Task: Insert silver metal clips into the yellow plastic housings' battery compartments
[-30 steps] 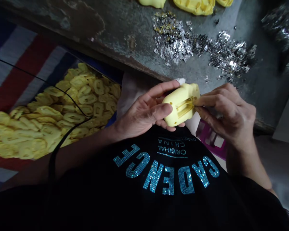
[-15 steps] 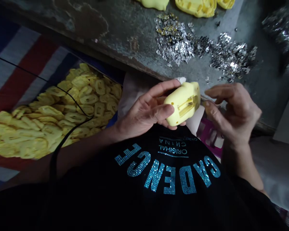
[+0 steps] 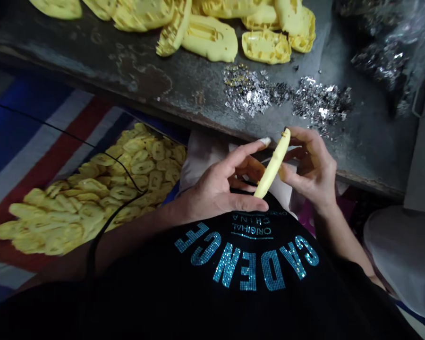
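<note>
Apparently partway through handling, the yellow shell tilts edge-on at frame centre, its lower end lightly held by the left hand, the half-curled right hand's hold unclear, while other shells lie unjoined at top centre.

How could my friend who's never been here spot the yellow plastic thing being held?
Find the black shirt with sparkly blue letters. Just above the letters, between the left hand and right hand, is the slanting yellow plastic piece. Its neighbours lie in the yellow plastic heap at left or on the grey worktop; only this one is held up, edge-on.
</note>
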Available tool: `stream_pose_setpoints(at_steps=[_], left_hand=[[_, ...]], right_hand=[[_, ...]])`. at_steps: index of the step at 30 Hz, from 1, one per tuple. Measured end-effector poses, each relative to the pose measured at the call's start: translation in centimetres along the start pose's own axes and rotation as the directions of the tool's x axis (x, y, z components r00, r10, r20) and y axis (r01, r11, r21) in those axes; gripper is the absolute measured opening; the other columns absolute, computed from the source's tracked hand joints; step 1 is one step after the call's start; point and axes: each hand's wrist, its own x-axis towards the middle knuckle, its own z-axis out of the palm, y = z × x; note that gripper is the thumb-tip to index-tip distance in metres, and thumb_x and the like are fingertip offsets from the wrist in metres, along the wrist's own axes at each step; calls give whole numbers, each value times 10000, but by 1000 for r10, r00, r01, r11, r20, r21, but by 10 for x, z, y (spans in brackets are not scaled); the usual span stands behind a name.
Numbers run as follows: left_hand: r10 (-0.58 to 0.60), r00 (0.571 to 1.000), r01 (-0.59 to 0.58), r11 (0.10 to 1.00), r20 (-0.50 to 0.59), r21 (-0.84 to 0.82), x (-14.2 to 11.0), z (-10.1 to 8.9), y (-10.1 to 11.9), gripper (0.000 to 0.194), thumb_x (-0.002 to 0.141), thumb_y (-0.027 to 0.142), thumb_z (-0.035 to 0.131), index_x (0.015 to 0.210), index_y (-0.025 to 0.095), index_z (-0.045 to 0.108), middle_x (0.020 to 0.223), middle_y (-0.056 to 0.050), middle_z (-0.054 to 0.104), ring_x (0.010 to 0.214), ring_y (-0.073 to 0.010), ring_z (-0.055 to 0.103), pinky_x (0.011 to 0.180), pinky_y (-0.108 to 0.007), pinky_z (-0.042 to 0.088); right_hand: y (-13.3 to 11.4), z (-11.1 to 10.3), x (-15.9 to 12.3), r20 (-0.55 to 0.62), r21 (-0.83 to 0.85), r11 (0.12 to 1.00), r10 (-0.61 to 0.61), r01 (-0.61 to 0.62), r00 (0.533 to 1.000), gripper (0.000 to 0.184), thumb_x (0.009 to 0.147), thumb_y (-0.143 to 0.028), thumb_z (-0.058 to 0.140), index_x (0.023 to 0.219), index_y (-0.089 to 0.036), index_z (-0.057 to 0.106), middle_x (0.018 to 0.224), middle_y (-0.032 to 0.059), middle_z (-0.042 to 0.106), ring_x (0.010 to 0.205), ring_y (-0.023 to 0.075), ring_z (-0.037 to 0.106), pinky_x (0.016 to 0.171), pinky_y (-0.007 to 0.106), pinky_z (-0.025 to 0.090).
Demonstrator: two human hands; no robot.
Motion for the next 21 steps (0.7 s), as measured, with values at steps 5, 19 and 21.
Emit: stream_pose_setpoints(at_steps=[5, 19, 21], left_hand=[[-194, 980, 193, 981, 47, 10, 1, -6, 5, 995, 709, 381, 1136, 1619, 284, 748, 1472, -135, 777, 1362, -336, 754, 1056, -417, 708], [18, 919, 8, 998, -395, 64, -63, -101, -9, 772, 720, 424, 1103, 1371, 289, 710, 1349, -84, 822, 1203, -277, 829, 935, -303, 706], [55, 897, 13, 989, -439, 150, -86, -125, 1, 762, 747, 445, 1079, 1387, 257, 709, 1276, -106, 843, 1152, -312, 839, 923, -355, 722]], right_hand=[[3, 8, -5, -64, -27, 996, -81, 79, 995, 658, 996, -266, 882, 1607, -405, 681, 1475, 70, 717, 1226, 274, 734, 910, 428, 734], [38, 14, 135, 270, -299, 928, -140, 221, 953, 315, 1086, -402, 787, 1380, -288, 793, 1230, 98, 837, 1132, 306, 777, 1017, 524, 668], [63, 3, 179, 171, -589, 796, -46, 139, 984, 195, 1090, -313, 706, 1208, -242, 845, 1273, 159, 829, 1172, 348, 737, 1082, 586, 603]])
